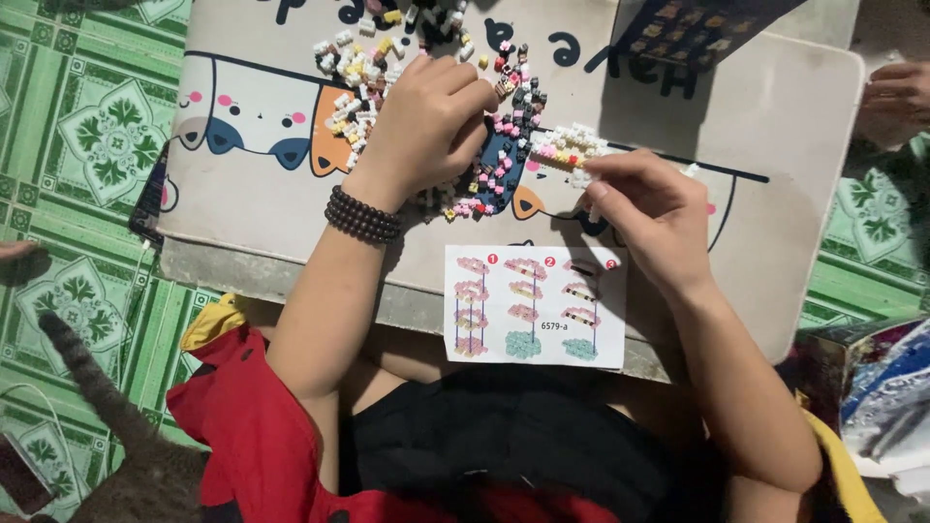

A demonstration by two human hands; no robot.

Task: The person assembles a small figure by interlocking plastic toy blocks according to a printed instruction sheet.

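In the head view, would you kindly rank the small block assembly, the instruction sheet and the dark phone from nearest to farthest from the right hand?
1. The small block assembly: pink, white and yellow, pinched at the right hand's fingertips.
2. The instruction sheet: just below that hand, at the board's near edge.
3. The dark phone: far across, at the board's left edge.

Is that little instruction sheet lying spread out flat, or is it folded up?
Spread flat. The instruction sheet lies open on the near edge of the table, with its rows of step drawings all showing and no fold visible.
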